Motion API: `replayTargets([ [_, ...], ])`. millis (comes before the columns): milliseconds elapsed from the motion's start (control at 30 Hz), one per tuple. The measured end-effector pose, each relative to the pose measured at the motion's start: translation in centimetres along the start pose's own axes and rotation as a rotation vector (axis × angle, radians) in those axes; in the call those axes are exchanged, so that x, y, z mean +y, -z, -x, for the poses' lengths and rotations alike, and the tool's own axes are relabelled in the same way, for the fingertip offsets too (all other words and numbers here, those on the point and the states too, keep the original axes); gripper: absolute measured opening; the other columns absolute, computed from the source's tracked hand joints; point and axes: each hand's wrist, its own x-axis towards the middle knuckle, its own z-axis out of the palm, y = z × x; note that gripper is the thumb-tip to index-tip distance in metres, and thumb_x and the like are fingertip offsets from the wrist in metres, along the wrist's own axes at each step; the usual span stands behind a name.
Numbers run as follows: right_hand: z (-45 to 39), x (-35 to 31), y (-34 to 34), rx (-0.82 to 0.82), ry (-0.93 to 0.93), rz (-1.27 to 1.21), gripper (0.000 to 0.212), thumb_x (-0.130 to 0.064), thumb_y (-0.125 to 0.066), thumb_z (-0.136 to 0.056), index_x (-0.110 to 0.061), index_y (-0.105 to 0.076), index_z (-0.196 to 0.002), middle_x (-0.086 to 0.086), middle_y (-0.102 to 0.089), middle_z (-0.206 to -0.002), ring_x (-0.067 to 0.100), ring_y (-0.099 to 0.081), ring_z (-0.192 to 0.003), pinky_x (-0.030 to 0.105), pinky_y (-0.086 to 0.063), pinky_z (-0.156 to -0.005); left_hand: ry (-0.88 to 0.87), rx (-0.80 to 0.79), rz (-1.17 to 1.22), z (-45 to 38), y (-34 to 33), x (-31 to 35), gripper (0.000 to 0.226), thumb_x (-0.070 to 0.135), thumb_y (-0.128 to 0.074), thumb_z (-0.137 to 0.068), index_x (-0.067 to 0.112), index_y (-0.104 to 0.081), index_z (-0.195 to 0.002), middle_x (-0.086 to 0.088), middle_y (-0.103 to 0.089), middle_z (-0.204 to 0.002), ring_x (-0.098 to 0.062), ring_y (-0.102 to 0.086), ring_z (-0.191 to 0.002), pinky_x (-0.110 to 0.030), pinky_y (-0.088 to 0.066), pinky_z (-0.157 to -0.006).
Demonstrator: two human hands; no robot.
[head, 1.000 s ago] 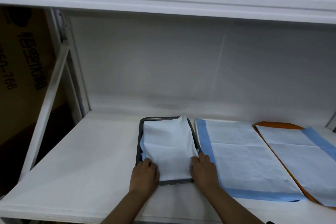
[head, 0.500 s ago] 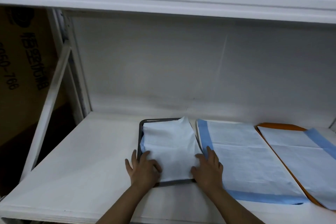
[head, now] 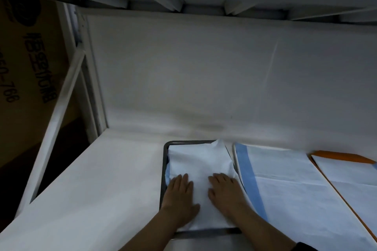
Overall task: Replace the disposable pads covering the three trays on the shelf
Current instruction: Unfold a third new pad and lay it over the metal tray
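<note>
Pressing hands (head: 180,197) hiding pad (head: 201,161), tray (head: 164,169) mostly covered

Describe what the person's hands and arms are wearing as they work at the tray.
Both hands are bare: no gloves, rings or watch show on the left hand or the right hand. The left forearm is uncovered as far as the frame shows. On the right arm, the edge of a dark sleeve shows at the bottom of the picture.
</note>
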Motion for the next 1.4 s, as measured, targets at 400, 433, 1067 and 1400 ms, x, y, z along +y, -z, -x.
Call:
replayTargets([
  [400,-9.8,-7.5,3.6,-0.049,0.483,0.026,0.063,0.009,-0.046,-0.085,-0.017,-0.041,-0.142,0.01,-0.031,-0.148,0.031,-0.037,-0.128,0.039,-0.035,-0.096,0.518,0.271,0.375,1.9,-0.9,-2.0,0.062,0.043,-0.083,-0.022,0.01,-0.06,-0.068,-0.008,-0.054,-0.072,-0.029,-0.057,-0.059,-0.034,-0.046,-0.049],
  [433,-10.4,-7.9,3.8,-0.053,0.544,0.086,0.057,0.007,-0.047,-0.086,-0.015,-0.044,-0.139,0.012,-0.032,-0.147,0.032,-0.038,-0.126,0.039,-0.035,-0.092,0.521,0.267,0.404,1.8,-1.3,-2.1,0.063,0.045,-0.084,-0.018,0.011,-0.06,-0.065,-0.007,-0.053,-0.069,-0.028,-0.057,-0.055,-0.033,-0.045,-0.045],
  [1067,-13.8,-8.1,4.3,-0.121,0.797,0.672,0.028,-0.004,-0.051,-0.093,-0.006,-0.059,-0.12,0.008,-0.04,-0.142,0.029,-0.044,-0.118,0.038,-0.041,-0.083,0.374,0.167,0.595,3.4,-0.4,-4.0,0.015,0.035,-0.042,-0.095,0.023,-0.033,-0.096,0.001,-0.037,-0.096,-0.025,-0.058,-0.098,-0.029,-0.042,-0.077],
  [1400,-13.8,-7.6,5.4,-0.173,0.8,0.59,0.026,-0.006,-0.047,-0.09,-0.011,-0.065,-0.108,0.003,-0.044,-0.127,0.027,-0.049,-0.103,0.039,-0.047,-0.084,0.474,0.109,0.517,3.4,1.3,-4.5,0.042,0.06,-0.04,-0.089,0.024,-0.052,-0.109,0.003,-0.043,-0.108,-0.019,-0.056,-0.101,-0.03,-0.047,-0.082],
])
